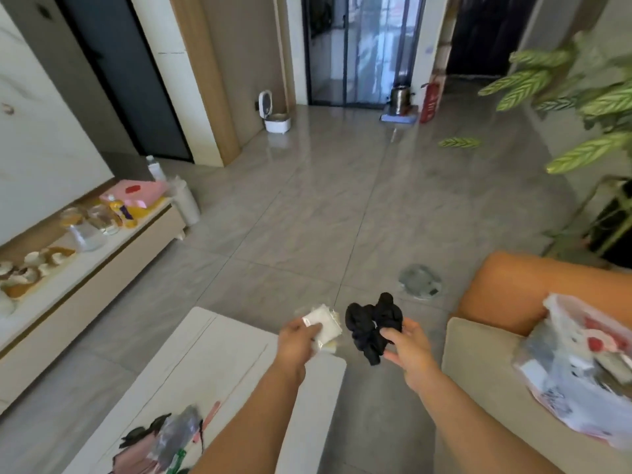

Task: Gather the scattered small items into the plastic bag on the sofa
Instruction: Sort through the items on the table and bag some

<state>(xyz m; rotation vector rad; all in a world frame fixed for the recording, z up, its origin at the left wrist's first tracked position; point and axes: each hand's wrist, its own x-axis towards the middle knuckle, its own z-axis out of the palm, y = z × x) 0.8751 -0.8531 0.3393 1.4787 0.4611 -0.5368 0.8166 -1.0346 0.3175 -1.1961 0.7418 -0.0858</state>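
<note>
The left hand (297, 338) pinches a white packet (324, 322); the right hand (407, 347) grips black cloth (372, 321), whose dangling end could slip before reaching the bag (578, 367) at right.

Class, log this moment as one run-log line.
left hand: holds white packet | right hand: holds black cloth | plastic bag: on sofa

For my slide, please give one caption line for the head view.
Left hand holds a white packet, right hand a black cloth bundle, near the plastic bag.
</note>
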